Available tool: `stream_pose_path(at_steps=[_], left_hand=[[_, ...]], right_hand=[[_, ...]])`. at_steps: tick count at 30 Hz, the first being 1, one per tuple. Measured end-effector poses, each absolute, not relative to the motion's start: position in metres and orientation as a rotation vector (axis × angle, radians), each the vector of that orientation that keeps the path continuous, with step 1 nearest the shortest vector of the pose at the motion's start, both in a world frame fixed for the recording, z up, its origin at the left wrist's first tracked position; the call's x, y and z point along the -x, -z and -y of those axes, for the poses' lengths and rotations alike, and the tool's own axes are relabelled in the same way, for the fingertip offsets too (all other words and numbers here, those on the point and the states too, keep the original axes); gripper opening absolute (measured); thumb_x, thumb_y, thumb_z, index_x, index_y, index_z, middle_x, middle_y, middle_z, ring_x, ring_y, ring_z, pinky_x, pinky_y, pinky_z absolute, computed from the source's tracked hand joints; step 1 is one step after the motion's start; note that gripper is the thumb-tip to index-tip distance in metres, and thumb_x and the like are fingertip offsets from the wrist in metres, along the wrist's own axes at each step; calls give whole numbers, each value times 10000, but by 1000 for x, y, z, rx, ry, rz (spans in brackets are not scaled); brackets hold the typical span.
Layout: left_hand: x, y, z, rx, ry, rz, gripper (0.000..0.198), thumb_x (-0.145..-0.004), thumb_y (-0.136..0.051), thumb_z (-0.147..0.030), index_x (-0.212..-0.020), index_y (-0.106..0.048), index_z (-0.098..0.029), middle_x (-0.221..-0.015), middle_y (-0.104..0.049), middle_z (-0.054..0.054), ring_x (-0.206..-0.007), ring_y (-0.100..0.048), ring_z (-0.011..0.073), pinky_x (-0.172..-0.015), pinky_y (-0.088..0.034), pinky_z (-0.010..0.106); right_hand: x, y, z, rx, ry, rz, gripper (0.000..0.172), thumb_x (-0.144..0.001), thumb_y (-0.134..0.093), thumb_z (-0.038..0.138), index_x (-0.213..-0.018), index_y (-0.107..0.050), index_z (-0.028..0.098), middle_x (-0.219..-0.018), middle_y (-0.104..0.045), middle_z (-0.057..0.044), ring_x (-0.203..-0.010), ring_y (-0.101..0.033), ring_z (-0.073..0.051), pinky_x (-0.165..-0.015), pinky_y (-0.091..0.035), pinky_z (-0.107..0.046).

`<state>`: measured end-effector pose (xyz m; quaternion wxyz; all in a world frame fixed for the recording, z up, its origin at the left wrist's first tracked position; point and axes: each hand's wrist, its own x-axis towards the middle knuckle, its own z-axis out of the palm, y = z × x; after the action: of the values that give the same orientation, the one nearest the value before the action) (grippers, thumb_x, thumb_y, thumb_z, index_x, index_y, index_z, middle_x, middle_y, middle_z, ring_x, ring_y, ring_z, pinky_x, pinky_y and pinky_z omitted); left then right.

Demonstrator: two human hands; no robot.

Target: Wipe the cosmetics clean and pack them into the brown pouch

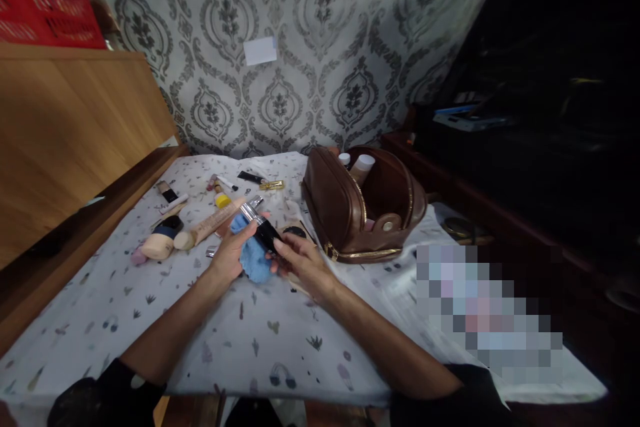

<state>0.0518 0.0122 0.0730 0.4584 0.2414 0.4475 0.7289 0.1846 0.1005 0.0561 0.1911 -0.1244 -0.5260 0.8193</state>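
Note:
A black and silver cosmetic tube (pixel 267 233) is held slantwise between my two hands above the printed cloth. My right hand (pixel 309 263) grips its black end with fingers and thumb. My left hand (pixel 231 257) is closed on a blue cloth (pixel 255 263), its thumb near the tube's silver part; the cloth lies under the tube. Just beyond my left hand lie a long beige squeeze tube (pixel 213 221) and a round jar (pixel 158 246). Right of my hands stands an unzipped brown makeup bag (pixel 333 203) with white-capped bottles (pixel 363 167) inside.
Several more cosmetics are scattered on the white patterned tablecloth (pixel 240 340), including a gold tube (pixel 272 185) and a yellow-capped item (pixel 223 200). A wooden cabinet (pixel 75 127) bounds the left, carrying a red basket (pixel 50 3). Patterned wall stands behind; the right side is dark, with a pixelated patch.

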Motion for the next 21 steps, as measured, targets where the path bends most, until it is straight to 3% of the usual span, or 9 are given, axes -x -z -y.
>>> stream_pose_path(at_steps=[4, 9, 14, 21], left_hand=[[-54, -74, -12, -568, -1838, -1118, 503, -635, -873, -416, -1040, -696, -177, -797, -724, 34, -626, -684, 202, -554, -568, 311], [-52, -73, -12, -573, -1812, -1093, 523, -624, -881, -423, -1041, -682, -178, -764, -715, 30, -639, -694, 215, -558, -573, 315], [-51, -71, -11, -604, -1794, -1067, 529, -671, -856, -433, -1096, -667, -181, -792, -716, 24, -525, -640, 163, -481, -549, 296], [-63, -80, -10, -607, -1823, -1053, 620, -814, -662, -629, -1312, -523, -287, -915, -723, 11, -369, -543, 104, -366, -507, 284]], right_hand=[[-182, -53, -99, 371, -2252, 1410, 566, -566, -905, 457, -913, -527, 216, -762, -598, 47, -497, -542, -79, -414, -350, -200], [-185, -55, -100, 353, -2226, 1468, 489, -659, -844, 510, -879, -541, 197, -727, -606, 31, -514, -588, -104, -435, -380, -216], [-187, -57, -101, 338, -2229, 1505, 504, -677, -820, 559, -889, -579, 170, -731, -640, 11, -563, -615, -112, -451, -377, -203], [-184, -49, -100, 278, -2453, 1514, 556, -732, -718, 676, -869, -576, 156, -689, -695, -25, -521, -619, -114, -438, -353, -206]])
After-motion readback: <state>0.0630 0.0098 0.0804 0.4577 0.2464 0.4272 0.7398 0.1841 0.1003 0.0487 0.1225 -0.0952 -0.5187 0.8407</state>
